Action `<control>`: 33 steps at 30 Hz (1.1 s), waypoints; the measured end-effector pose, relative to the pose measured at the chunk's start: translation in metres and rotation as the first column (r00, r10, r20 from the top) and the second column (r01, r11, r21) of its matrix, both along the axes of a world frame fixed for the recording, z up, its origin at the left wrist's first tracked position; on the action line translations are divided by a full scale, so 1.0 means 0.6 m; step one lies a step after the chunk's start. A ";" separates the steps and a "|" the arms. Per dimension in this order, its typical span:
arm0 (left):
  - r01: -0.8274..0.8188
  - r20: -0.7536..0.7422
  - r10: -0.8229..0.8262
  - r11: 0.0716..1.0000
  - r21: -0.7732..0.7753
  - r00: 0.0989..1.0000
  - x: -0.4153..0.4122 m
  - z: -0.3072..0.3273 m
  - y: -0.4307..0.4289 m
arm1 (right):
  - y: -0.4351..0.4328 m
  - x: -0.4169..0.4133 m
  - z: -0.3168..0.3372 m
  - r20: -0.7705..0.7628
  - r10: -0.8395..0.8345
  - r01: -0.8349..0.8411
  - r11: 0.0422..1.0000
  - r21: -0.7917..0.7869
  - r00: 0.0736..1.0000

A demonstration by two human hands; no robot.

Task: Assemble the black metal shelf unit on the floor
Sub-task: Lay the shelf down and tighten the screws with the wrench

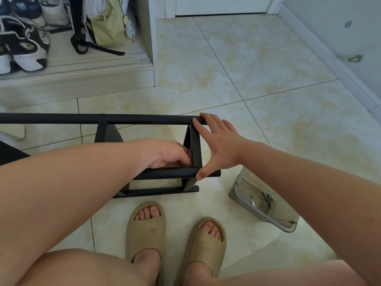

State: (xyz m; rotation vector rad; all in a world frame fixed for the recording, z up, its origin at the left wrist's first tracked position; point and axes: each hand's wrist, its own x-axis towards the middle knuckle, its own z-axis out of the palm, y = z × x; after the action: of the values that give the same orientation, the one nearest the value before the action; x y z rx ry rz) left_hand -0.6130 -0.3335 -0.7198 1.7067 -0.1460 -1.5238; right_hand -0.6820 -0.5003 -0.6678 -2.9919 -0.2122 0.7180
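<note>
Black shelf frame [61,118] looks stiff, light, slick-painted: left hand [169,156] curls on its end crosspiece [196,147], right hand [220,145] spans both tubes [173,173], fingers spread; hold tubes near joints.

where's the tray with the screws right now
In the head view, the clear tray sits on the floor at lower right, just right of the black shelf frame and beyond the right slipper, screws inside.
</note>
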 end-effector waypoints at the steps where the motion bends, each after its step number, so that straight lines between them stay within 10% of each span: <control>1: 0.006 0.002 -0.006 1.000 0.004 1.000 0.000 0.000 0.001 | -0.001 0.000 -0.001 -0.007 -0.003 0.003 1.000 0.002 1.000; 33: 0.041 -0.028 -0.038 0.993 0.112 0.999 -0.004 0.004 -0.003 | -0.007 0.000 -0.011 -0.011 -0.015 0.015 0.999 0.031 1.000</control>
State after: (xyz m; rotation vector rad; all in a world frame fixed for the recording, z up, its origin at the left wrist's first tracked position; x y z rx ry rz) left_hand -0.6153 -0.3352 -0.7172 1.7800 -0.0820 -1.6093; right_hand -0.6821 -0.5047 -0.6743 -2.9567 -0.1986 0.7218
